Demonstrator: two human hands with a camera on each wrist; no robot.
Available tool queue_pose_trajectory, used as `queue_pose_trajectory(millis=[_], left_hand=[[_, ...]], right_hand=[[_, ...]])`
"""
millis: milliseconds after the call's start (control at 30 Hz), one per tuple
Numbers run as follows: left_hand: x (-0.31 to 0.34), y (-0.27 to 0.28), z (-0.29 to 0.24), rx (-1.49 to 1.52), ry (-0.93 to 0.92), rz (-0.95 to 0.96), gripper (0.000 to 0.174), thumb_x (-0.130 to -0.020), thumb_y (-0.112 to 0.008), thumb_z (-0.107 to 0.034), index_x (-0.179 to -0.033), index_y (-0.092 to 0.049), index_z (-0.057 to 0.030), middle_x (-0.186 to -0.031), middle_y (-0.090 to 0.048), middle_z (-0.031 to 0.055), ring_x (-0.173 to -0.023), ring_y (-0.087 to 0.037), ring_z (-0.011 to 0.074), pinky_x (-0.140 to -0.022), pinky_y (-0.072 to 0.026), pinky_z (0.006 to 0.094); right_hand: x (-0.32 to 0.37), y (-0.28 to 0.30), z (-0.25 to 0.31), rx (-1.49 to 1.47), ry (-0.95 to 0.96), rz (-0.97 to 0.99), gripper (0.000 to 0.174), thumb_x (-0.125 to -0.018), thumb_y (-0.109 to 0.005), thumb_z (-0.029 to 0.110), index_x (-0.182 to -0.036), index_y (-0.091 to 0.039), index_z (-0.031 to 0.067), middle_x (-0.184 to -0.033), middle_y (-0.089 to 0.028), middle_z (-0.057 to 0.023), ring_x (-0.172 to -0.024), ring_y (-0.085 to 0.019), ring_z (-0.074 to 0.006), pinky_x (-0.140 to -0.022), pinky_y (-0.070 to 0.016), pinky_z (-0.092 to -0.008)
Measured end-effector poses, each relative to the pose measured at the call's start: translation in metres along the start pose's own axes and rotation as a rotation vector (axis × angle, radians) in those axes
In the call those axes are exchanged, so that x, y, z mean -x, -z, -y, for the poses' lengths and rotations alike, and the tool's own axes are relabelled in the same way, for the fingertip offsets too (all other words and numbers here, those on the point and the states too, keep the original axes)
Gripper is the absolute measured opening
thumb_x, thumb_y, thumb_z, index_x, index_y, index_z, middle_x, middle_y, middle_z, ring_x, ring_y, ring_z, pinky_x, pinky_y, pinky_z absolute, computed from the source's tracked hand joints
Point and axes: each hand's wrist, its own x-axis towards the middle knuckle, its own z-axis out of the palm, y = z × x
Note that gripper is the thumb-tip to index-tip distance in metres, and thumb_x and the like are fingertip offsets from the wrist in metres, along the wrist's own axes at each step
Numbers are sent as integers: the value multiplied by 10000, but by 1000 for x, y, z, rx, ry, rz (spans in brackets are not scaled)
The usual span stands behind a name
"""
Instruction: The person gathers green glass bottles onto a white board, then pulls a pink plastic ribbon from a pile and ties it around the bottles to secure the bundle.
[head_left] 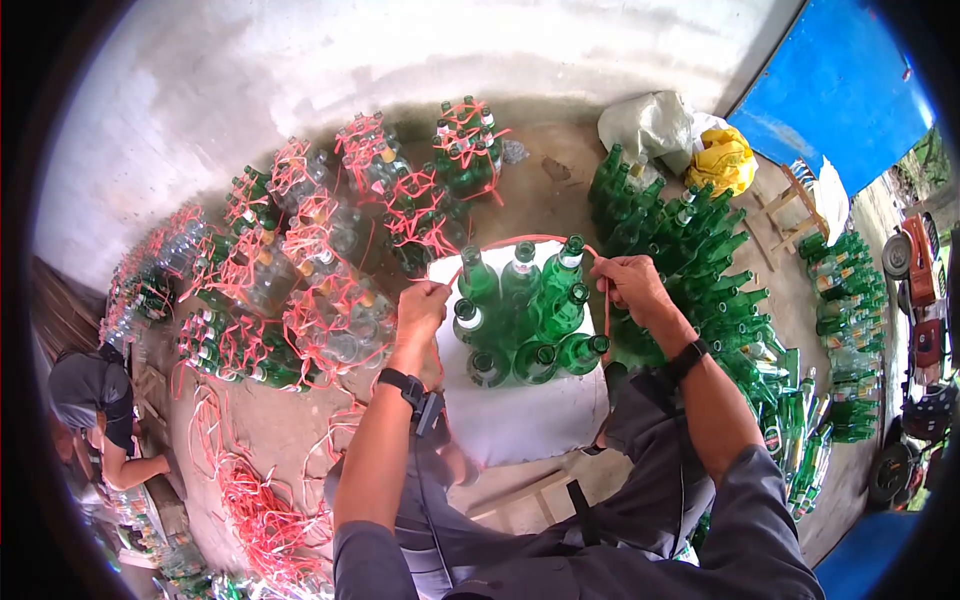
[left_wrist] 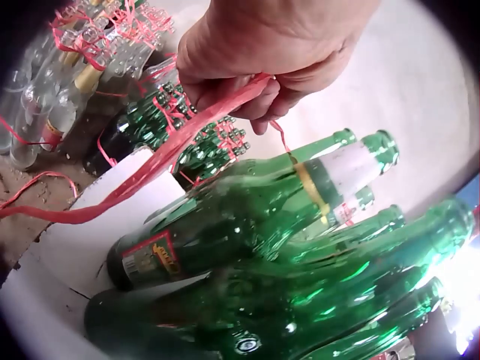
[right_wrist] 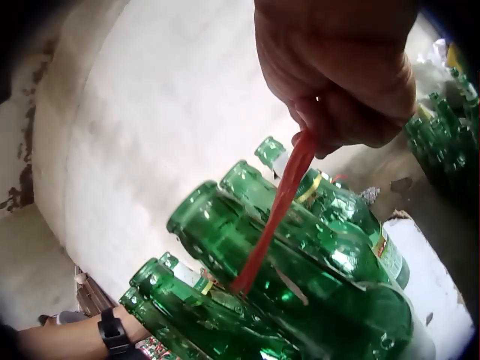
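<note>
A cluster of several green glass bottles (head_left: 540,310) stands upright on a white board (head_left: 515,425) in front of the person. A red plastic string (head_left: 530,238) runs behind the cluster from one hand to the other. My left hand (head_left: 423,308), at the cluster's left side, grips the string with curled fingers; the left wrist view shows the red strand (left_wrist: 142,176) trailing from them. On the right, my right hand (head_left: 635,285) pinches the other length, and this red strand (right_wrist: 276,199) slants down across the bottles in the right wrist view.
Bottle bundles tied with red string (head_left: 330,250) stand at left, above a heap of loose red string (head_left: 265,500). Loose green bottles (head_left: 700,260) crowd the right side. Sacks (head_left: 650,130) lie by the wall. Another person (head_left: 95,410) is at far left.
</note>
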Motion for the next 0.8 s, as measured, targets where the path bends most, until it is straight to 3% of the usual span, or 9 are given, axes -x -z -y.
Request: queue_pose_trajectory(millis=[133,167,267,367,500,567,667,700,800], left_hand=[[-2,-3,14,-91,41,-33,136,-875,-651,-125,-851,-694,1,-578,-546,-3,-456,-468,75,-430,-320,242],[1,-4,12,-90,117,-34,129,-861,-654,-115,-839,-698,4,-592,-583,21,-483,-516,102,-453,-370,258],[5,-5,21,-434,-71,-68,257,-855,-655,-236,-987,-759,-41,-663,-673,79,-565,-610,124,-557,-472,296],[-9,-4,54,-582,-143,-25,278,-850,-657,-257,-1019,-759,-60,-734,-705,94,-645,-656,159,-629,-508,312],[-1,-10,34,-396,-41,-4,289,-845,-672,-244,-1024,-745,-30,-764,-716,122,-693,-661,164,-656,-510,318],[-4,-12,35,-191,-81,-22,259,-843,-560,47,-1046,-719,24,-681,-648,55,-555,-558,95,-456,-391,274],[0,-13,29,-216,-47,-5,268,-862,-533,74,-1064,-706,41,-658,-606,16,-494,-494,67,-412,-311,250],[1,-12,27,-166,26,-25,247,-846,-664,-181,-978,-753,9,-674,-659,72,-559,-567,107,-506,-430,290],[4,-10,24,-52,70,12,228,-856,-654,-173,-966,-758,-1,-604,-603,43,-463,-502,92,-414,-343,269]], right_hand=[[-9,-6,-24,76,-19,-40,251,-870,-647,156,-671,-665,4,-551,-545,-1,-417,-419,-63,-384,-267,-225],[-17,0,-35,134,-89,1,266,-871,-637,202,-768,-735,-23,-620,-651,-50,-492,-536,-90,-465,-414,-245],[-18,-1,-47,308,-108,-45,292,-860,-654,247,-773,-740,-18,-638,-673,-68,-525,-586,-112,-518,-474,-267],[-23,1,-66,332,-113,-88,313,-846,-661,276,-771,-741,-18,-654,-690,-87,-564,-635,-138,-585,-519,-287],[-22,-1,-56,329,-97,-141,302,-835,-663,254,-745,-735,-25,-666,-699,-99,-615,-678,-158,-622,-543,-290],[-31,-2,-63,280,-111,-153,298,-833,-665,250,-737,-734,-24,-665,-700,-96,-619,-680,-158,-625,-546,-291],[-36,-6,-60,257,-142,-198,285,-824,-661,237,-712,-729,-16,-662,-703,-86,-636,-687,-165,-649,-555,-306],[-40,-6,-65,276,-158,-206,282,-821,-656,235,-708,-729,-13,-659,-702,-89,-639,-690,-173,-666,-558,-313],[-50,-3,-78,326,-211,-211,294,-807,-642,244,-684,-722,-10,-703,-714,-121,-710,-712,-229,-736,-566,-350]])
